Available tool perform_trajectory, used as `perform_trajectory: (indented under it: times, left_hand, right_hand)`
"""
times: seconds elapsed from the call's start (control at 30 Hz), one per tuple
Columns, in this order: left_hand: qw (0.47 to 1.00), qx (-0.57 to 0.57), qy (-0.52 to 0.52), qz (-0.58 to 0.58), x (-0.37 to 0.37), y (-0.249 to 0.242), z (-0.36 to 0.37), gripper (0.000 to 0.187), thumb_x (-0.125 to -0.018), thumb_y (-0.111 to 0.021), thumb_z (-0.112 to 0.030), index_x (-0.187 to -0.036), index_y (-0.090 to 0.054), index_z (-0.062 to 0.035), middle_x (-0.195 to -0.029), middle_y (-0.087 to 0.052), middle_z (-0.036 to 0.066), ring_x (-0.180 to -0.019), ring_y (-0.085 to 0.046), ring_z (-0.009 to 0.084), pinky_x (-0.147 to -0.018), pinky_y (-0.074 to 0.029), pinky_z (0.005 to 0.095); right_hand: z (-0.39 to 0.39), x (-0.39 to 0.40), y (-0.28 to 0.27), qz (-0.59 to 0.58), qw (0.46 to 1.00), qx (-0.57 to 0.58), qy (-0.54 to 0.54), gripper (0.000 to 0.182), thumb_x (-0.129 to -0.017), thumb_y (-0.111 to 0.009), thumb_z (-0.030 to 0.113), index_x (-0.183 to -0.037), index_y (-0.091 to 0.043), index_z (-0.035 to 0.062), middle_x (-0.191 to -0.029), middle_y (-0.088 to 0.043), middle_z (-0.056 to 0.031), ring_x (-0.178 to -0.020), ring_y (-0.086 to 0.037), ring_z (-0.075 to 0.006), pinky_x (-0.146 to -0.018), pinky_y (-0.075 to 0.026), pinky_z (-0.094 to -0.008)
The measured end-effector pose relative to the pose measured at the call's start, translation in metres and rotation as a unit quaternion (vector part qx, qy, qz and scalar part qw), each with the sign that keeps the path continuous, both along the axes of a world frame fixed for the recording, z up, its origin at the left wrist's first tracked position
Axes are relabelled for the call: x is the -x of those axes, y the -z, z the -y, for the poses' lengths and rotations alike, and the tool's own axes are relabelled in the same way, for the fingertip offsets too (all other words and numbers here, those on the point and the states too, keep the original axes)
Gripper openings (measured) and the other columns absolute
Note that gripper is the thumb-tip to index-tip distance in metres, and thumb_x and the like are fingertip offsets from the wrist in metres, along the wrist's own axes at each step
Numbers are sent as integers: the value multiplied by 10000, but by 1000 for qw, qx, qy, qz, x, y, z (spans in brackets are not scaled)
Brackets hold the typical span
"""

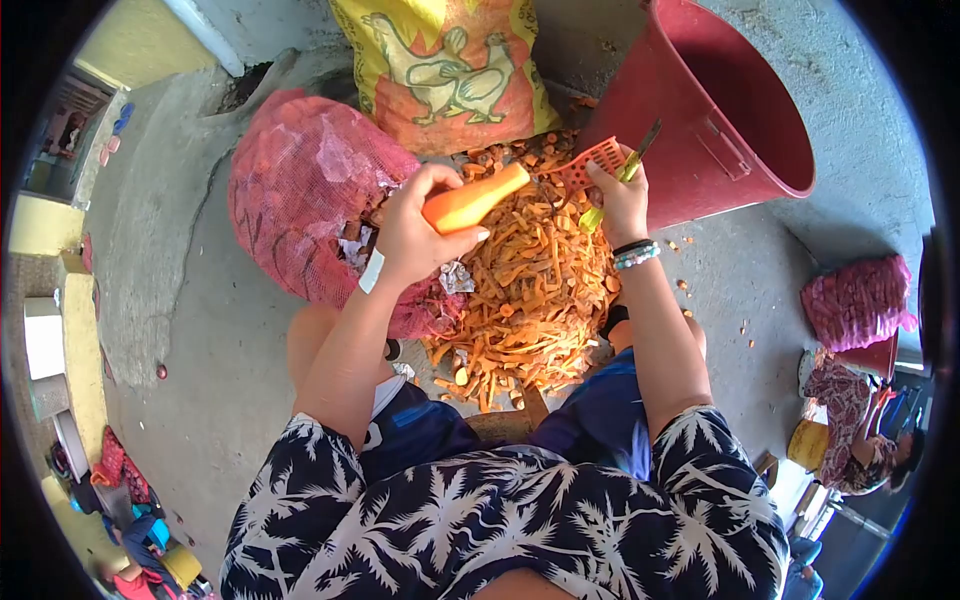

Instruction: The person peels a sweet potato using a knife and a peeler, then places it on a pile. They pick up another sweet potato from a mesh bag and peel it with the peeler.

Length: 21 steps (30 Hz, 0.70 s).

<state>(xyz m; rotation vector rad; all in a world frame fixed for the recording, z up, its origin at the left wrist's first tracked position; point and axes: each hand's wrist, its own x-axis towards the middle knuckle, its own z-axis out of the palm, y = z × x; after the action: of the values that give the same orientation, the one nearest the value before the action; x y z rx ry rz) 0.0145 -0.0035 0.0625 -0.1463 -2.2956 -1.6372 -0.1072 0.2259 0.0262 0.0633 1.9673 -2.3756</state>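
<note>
In my left hand (pixel 408 228) is a peeled orange carrot (pixel 478 197), its narrow end pointing up and to the right, with my fingers wrapped round its thick end. My right hand (pixel 622 200) closes on a slim yellow-green hand tool (pixel 629 167) with a dark end; whether it is a peeler or a knife I cannot tell. An orange-red perforated plastic piece (pixel 597 163) shows right beside that hand. Below both hands, between my legs, lies a large heap of carrot peelings (pixel 535 300).
A red mesh sack (pixel 305 190) bulges at the left, and a yellow-orange sack with printed birds (pixel 450 70) stands behind the heap. A big red bucket (pixel 670 110) leans at the back right. Farther right are a purple mesh sack (pixel 858 300) and another person (pixel 850 420).
</note>
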Motion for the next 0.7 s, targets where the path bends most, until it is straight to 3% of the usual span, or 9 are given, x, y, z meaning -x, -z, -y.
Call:
perform_trajectory:
  times: [0.07,0.13,0.23,0.3,0.33,0.47,0.57,0.63,0.7]
  left_hand:
    - [992,107,-24,-61,2,-4,12,473,-581,-797,-104,-941,-498,-39,-888,-548,46,-808,-542,152,-746,-441,282]
    - [982,173,-29,-73,2,-3,19,480,-600,-791,-92,-978,-503,-29,-944,-543,35,-866,-524,127,-768,-433,275]
    - [994,111,-2,9,3,14,21,488,-623,-777,-68,-1036,-518,-33,-989,-536,52,-884,-541,141,-752,-456,274]
    - [975,-169,-32,137,9,23,14,523,-642,-757,-32,-1100,-505,-56,-1020,-523,65,-896,-549,143,-746,-476,259]
    - [962,-236,-44,129,11,24,11,562,-642,-748,7,-1128,-473,-59,-1033,-519,67,-925,-543,140,-758,-484,248]
    - [963,-259,-10,80,14,19,11,615,-628,-753,15,-1153,-438,-37,-1032,-522,61,-962,-535,145,-774,-483,261]
    - [992,-118,-10,33,14,21,15,644,-608,-749,44,-1164,-434,-37,-1060,-518,62,-994,-530,159,-799,-481,271]
    - [939,-336,20,70,13,12,12,659,-611,-760,1,-1165,-404,-25,-1047,-524,78,-1002,-533,185,-884,-447,324]
    - [918,-390,40,60,15,11,14,656,-629,-739,-3,-1189,-398,-26,-1043,-532,80,-1011,-532,195,-913,-429,335]
  right_hand:
    - [6,2,6,-32,999,-21,13,386,-782,-614,-18,-1131,-452,15,-837,-584,-26,-533,-478,-46,-435,-374,-186]
    - [4,-1,5,-17,1000,-11,-9,363,-784,-610,-19,-1112,-460,22,-848,-587,-33,-555,-496,-55,-439,-384,-190]
    - [7,-6,1,26,996,66,-46,340,-787,-598,-28,-1089,-456,37,-801,-574,-36,-525,-472,-67,-430,-376,-214]
    - [9,-5,6,89,987,130,-33,338,-789,-588,-35,-1082,-442,49,-744,-550,-25,-499,-443,-73,-421,-359,-228]
    - [11,-3,11,108,984,136,-24,342,-794,-581,-37,-1085,-428,57,-723,-534,-19,-491,-433,-81,-420,-351,-231]
    - [13,-3,17,125,976,167,-60,305,-800,-582,-26,-1063,-454,62,-748,-552,-28,-504,-445,-80,-423,-358,-228]
    - [17,-6,11,107,983,131,-76,293,-800,-584,-22,-1055,-465,57,-758,-562,-29,-510,-452,-75,-426,-360,-218]
    - [17,-8,13,110,983,123,-77,296,-800,-585,-20,-1061,-465,53,-760,-565,-24,-511,-454,-73,-428,-363,-215]
    - [20,-8,15,111,984,117,-77,299,-801,-586,-18,-1066,-466,50,-761,-567,-20,-512,-456,-70,-430,-366,-212]
